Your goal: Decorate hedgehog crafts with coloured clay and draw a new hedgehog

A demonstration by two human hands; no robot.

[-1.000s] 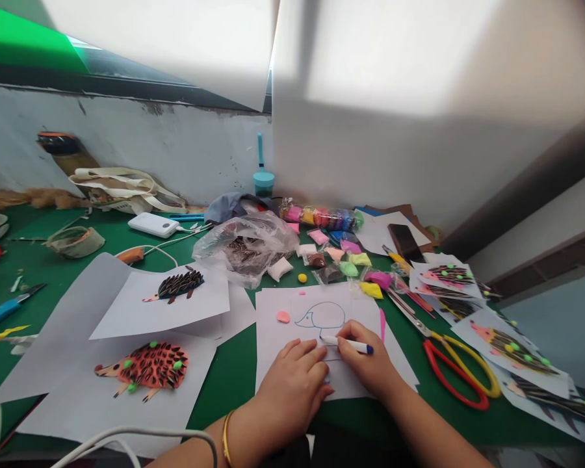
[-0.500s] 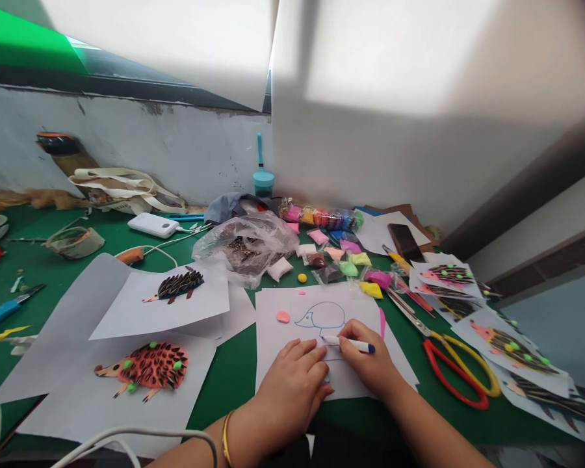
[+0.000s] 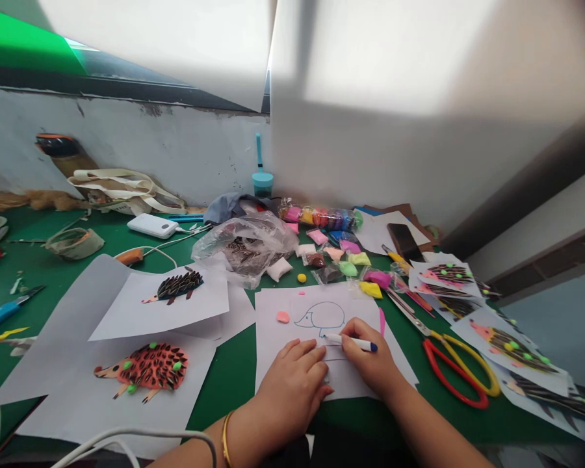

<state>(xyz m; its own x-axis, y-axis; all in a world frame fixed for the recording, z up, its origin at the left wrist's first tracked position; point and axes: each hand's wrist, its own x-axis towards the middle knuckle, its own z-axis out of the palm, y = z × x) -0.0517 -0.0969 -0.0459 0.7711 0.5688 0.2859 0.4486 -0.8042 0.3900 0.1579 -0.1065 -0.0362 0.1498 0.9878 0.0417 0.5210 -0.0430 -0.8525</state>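
A white marker (image 3: 353,342) with a dark blue end is pinched in my right hand (image 3: 368,357). Its tip touches the white paper (image 3: 275,354) just under a blue outline of a hedgehog (image 3: 327,315), at a small leg shape. Flat on the lower part of the sheet lies my left hand (image 3: 295,383), fingers stretched out, with nothing gripped. A flat pink clay piece (image 3: 283,317) sits on the paper left of the drawing. A narrow magenta strip (image 3: 382,321) lies by the right edge.
Red and yellow handled scissors (image 3: 461,374) lie to the right, beside hedgehog pictures (image 3: 517,348). Two more hedgehog pictures (image 3: 149,367) are on the left. Behind the paper are clay packets (image 3: 348,268), a plastic bag of seeds (image 3: 246,247) and a phone (image 3: 404,242). A white cable (image 3: 146,432) crosses the front left.
The marker tip has shifted slightly to the right, and the leg line under the outline has grown into a small foot shape. My left hand stays in place.
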